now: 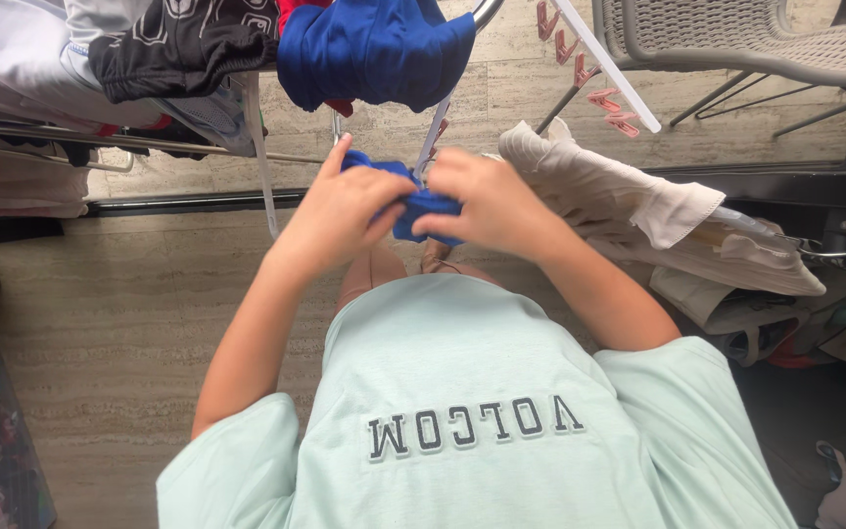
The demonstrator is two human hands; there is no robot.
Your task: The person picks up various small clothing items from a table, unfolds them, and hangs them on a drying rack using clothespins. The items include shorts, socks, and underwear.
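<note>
My left hand [345, 208] and my right hand [487, 201] are close together in front of my chest, both gripping a small blue piece of cloth [423, 208] bunched between the fingers. The cloth is mostly hidden by my hands. Just above them, a larger blue garment [374, 49] hangs over a drying rack rail [487, 10]. I wear a pale mint t-shirt [462, 392].
Black and white clothes [178, 44] hang on the rack at upper left. Beige garments [629, 201] drape over a rail to the right, with a pile of laundry [815, 323] beneath. A hanger with pink pegs [599, 73] and a grey chair [736, 39] stand behind. Stone tile floor [110, 323] lies below.
</note>
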